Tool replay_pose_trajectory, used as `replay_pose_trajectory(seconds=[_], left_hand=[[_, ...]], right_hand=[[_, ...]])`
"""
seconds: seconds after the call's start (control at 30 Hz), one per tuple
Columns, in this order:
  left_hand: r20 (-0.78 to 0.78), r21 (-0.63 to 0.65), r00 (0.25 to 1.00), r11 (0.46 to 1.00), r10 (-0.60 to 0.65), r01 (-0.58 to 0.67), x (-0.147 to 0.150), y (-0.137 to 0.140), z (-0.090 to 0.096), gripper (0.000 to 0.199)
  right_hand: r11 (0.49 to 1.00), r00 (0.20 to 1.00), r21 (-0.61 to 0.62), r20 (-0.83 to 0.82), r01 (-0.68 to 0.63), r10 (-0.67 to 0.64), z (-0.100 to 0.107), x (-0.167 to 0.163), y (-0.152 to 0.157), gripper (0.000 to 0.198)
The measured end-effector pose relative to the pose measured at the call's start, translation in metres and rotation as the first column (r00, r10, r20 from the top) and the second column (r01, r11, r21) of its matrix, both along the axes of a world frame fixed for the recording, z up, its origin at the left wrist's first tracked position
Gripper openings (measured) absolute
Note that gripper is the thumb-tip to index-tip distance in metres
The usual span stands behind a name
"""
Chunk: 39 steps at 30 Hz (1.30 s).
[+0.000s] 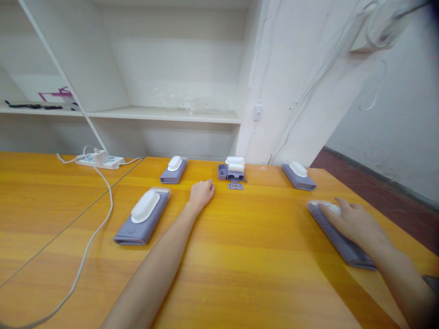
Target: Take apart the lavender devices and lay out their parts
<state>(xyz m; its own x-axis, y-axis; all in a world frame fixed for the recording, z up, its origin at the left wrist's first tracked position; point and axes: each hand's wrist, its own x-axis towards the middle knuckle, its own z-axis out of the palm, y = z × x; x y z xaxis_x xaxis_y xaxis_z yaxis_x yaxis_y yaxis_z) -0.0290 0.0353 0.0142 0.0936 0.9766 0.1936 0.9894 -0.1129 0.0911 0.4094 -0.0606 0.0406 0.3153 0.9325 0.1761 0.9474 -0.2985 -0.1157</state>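
My right hand (356, 221) is at the right side of the table, its thumb and fingers around a white rounded piece (334, 209) on top of a flat grey-purple case (343, 242). The hand hides much of that piece. My left hand (201, 194) rests on the wood near the middle, fingers curled in, with nothing visible in them. Left of that forearm lies another grey-purple case (142, 226) with a white oval piece (146, 206) on it. Beyond the hand stand small grey-purple parts (235, 176) with white rounded pieces (235, 163) on top.
Two more such cases, a left one (173, 176) and a right one (298, 179), lie near the table's back edge. A white power strip (99, 160) trails a cable (110, 196) over the left side. White shelving (164, 114) rises behind the wooden table (247, 256).
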Motion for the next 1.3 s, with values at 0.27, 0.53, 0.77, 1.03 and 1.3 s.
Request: replay_pose_trajectory(seconds=[0.27, 0.53, 0.77, 1.03, 1.3], left_hand=[[0.003, 0.000, 1.000, 1.000, -0.012, 0.012, 0.000, -0.001, 0.001, 0.037], [-0.009, 0.002, 1.000, 1.000, -0.007, 0.007, 0.001, -0.002, 0.003, 0.036], [-0.004, -0.020, 1.000, 1.000, 0.008, -0.008, 0.003, -0.003, 0.005, 0.036], [-0.012, 0.004, 1.000, 1.000, -0.004, 0.004, 0.002, -0.002, 0.003, 0.037], [0.000, -0.022, 1.000, 1.000, 0.006, -0.006, 0.003, -0.003, 0.004, 0.038]], right_hand=[[0.989, 0.998, -0.139, 0.057, 0.040, -0.032, 0.002, -0.034, 0.001, 0.076], [0.963, 0.960, -0.079, 0.093, -0.258, 0.265, 0.010, -0.092, 0.000, 0.064], [0.873, 0.869, -0.081, 0.090, -0.481, 0.487, 0.022, -0.150, 0.003, 0.059], [0.754, 0.752, -0.042, 0.052, -0.656, 0.657, 0.025, -0.202, 0.009, 0.056], [0.580, 0.576, 0.053, -0.067, -0.813, 0.814, 0.031, -0.241, 0.010, 0.045]])
